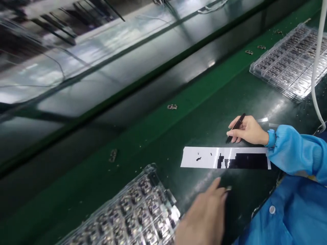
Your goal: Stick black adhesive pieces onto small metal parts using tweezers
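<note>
Taking the middle of the view as the clock's centre, a long shiny band (122, 71) slants from nine o'clock up towards one, along the far side of the green table (143, 136). A loose metal part (113, 155) lies on the table at eight o'clock. At seven, a clear tray (153, 227) is filled with rows of small parts and runs off the bottom edge. Another metal part (172, 107) lies almost at the centre.

The left hand (204, 214) is at five o'clock, beside the tray, back upward and blurred – a small pale piece (229, 188) shows at its fingertips, but I cannot tell whether they pinch it. A white strip (190, 160) with black patches lies flat at four o'clock, just beyond that hand.

At three o'clock, just above the strip, the right hand (246, 131) pinches a black pen (238, 124) between thumb and fingers, tip slanting down. Its wrist leads into a blue sleeve (296, 148).

Around two o'clock are small metal parts (261, 47), a second clear tray (291, 64) – also filled – and a white cable (315, 64).
</note>
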A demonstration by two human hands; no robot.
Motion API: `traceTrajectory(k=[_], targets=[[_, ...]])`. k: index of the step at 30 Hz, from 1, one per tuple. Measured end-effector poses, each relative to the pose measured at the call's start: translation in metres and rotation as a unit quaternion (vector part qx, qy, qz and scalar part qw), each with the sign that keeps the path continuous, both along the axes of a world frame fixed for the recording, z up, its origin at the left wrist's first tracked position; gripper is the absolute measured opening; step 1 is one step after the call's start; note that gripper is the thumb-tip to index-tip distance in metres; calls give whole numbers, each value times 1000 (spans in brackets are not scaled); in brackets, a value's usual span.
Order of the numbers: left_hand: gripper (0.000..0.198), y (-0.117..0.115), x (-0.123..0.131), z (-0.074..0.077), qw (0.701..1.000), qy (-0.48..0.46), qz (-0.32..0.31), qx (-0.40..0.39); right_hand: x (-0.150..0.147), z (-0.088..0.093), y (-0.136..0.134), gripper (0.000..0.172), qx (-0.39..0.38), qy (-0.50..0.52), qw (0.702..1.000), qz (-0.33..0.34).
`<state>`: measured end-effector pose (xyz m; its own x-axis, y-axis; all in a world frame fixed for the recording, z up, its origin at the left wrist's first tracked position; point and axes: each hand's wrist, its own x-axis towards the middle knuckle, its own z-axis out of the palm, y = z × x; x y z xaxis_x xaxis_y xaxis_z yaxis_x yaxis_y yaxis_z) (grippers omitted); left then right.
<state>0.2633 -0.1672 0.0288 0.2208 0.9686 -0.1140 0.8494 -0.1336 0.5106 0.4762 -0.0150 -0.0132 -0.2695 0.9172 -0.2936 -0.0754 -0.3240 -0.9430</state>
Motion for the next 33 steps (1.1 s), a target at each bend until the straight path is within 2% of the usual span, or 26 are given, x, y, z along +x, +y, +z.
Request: traceTrajectory(k=[2,3,6,10,20,29,33], targets=[[19,-6,43,-11,993,59,-77,60,5,4,-6,38,-4,-6,999,33],[18,-5,56,-17,988,87,-93,85,8,6,-9,37,-2,-10,999,48],[15,3,71,-33,979,130,-98,124,16,5,-17,34,4,-27,997,70],[13,12,76,-41,977,134,-100,135,22,-1,-20,34,6,-45,997,67],[15,20,79,-40,976,156,-114,104,20,-4,-20,34,20,-65,995,77],[15,20,76,-41,980,133,-115,95,20,-2,-19,32,2,-51,995,82],[15,20,76,-42,988,86,-96,86,20,-1,-18,33,-7,-43,997,67]])
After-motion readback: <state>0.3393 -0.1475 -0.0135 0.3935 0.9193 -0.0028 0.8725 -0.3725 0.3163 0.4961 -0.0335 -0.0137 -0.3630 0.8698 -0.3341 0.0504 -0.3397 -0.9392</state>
